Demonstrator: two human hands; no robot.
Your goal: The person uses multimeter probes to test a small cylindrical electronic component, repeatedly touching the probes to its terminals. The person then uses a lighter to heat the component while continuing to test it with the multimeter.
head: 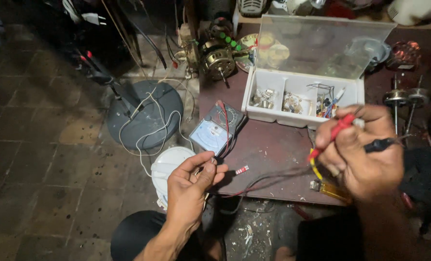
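Light: dim overall, brightest on the white parts box [302, 99] upper centre.
Shadows: frame corners dark.
Blur: right hand [365, 150] slightly soft.

Red probe [340, 126]: slim plastic stick, pinched in the right hand [365, 154], tilted, its tip end toward the lower left; a red lead trails from it across the worktop [273, 145].

Black probe [381, 144]: same hand, lying nearly level, pointing right, its far end past the knuckles.

Small part [210, 162]: pale, tiny, pinched between thumb and fingertips of the left hand [191, 186] at the worktop's left edge (too small to tell its kind).

Meter [214, 129]: grey analogue box with a pale dial, lying flat and askew on the worktop just above the left hand, leads draped over it.
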